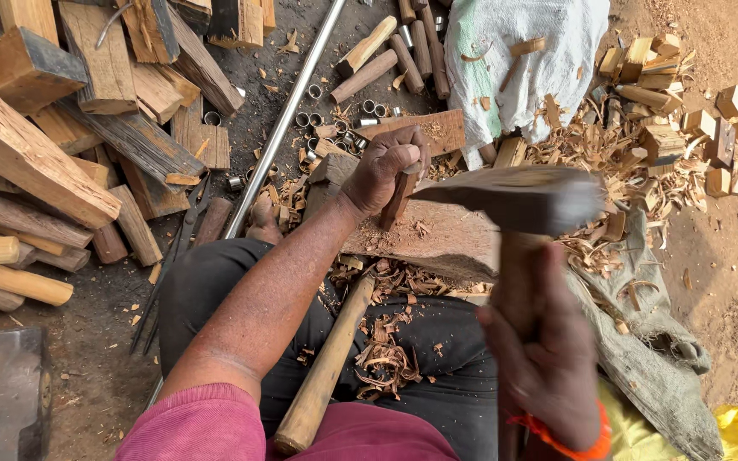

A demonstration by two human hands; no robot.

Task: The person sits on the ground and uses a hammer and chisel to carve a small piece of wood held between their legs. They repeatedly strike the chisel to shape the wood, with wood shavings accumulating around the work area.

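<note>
Head view, the only one. We are looking down at a person seated on the ground, legs in dark trousers, working over a chopping block (437, 243).

The left hand (383, 175) is closing fully around a short wooden billet (398, 198), standing it near upright on the block; the grip is wrapping the billet's top end, so only the lower part is showing below the fingers. We are judging the billet as light, stiff and dry, rough enough not to slip, and best held high, away from where the blade is landing.

The right hand (548, 358) is clamping shut around the handle of an axe (518, 198), low on the shaft. The axe head is blurring and sitting just to the right of the billet, level with the left hand, near but apart as far as we can tell. It looks heavy and top-weighted; the handle is smooth wood.

A second loose wooden handle (326, 367) is lying across the lap among wood shavings (386, 354). A metal pipe (288, 119) is running diagonally past split logs (70, 128) on the left. Small metal rings (335, 119) are scattering beyond the block, and a white sack (527, 64) is lying at top right.
</note>
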